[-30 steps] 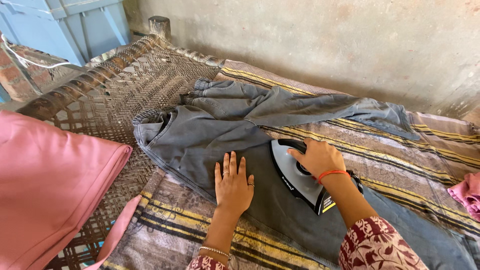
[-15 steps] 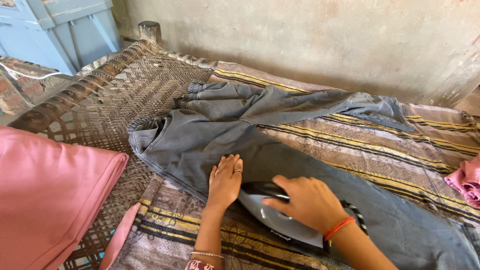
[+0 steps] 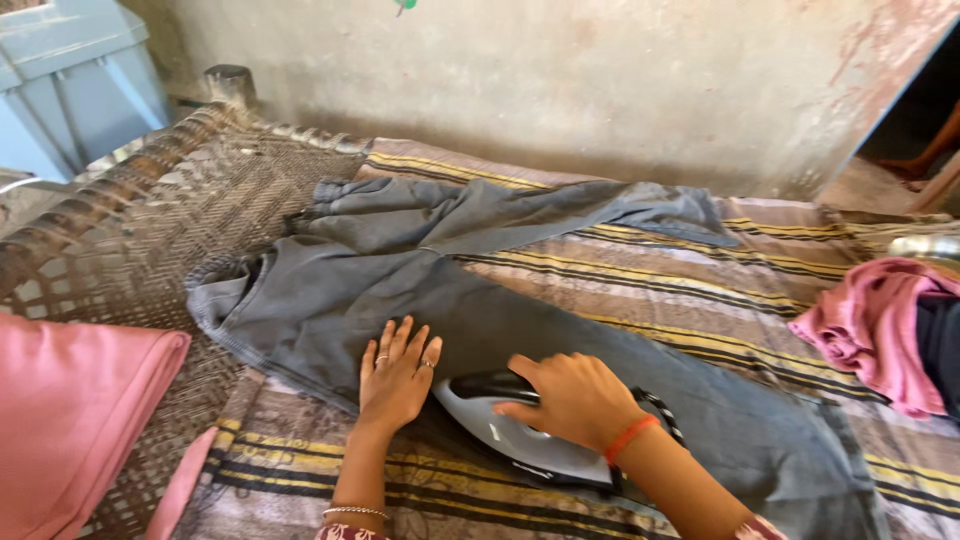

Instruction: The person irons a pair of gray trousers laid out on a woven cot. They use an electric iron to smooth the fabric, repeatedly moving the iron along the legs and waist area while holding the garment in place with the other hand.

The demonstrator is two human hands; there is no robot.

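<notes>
Grey trousers point(image 3: 420, 290) lie spread flat on a striped blanket point(image 3: 700, 290) that covers the right part of a woven cot point(image 3: 150, 220). Their waistband sits at the left edge of the blanket, partly over the bare weave, and one leg runs toward the near right corner while the other folds away toward the wall.

On the trousers, near their near edge, rests a clothes iron point(image 3: 520, 435) with a grey body and a black handle. The right hand point(image 3: 575, 400) is wrapped around that handle, fingers curled over the top, an orange band on the wrist. Just left of the iron, the left hand point(image 3: 395, 380) lies palm down on the cloth with its fingers spread and holding nothing, rings on two fingers and a thin bangle on the wrist. The two hands are close together but not touching.

Left of the trousers, at the picture's edge, lies a folded pink cloth point(image 3: 70, 420) on the cot. Right of the trousers, on the blanket, a crumpled pink garment point(image 3: 870, 325) sits in a heap. Beyond the cot's far left corner stands a pale blue bin point(image 3: 70, 80), and a rough plaster wall point(image 3: 560, 80) runs behind the trousers.
</notes>
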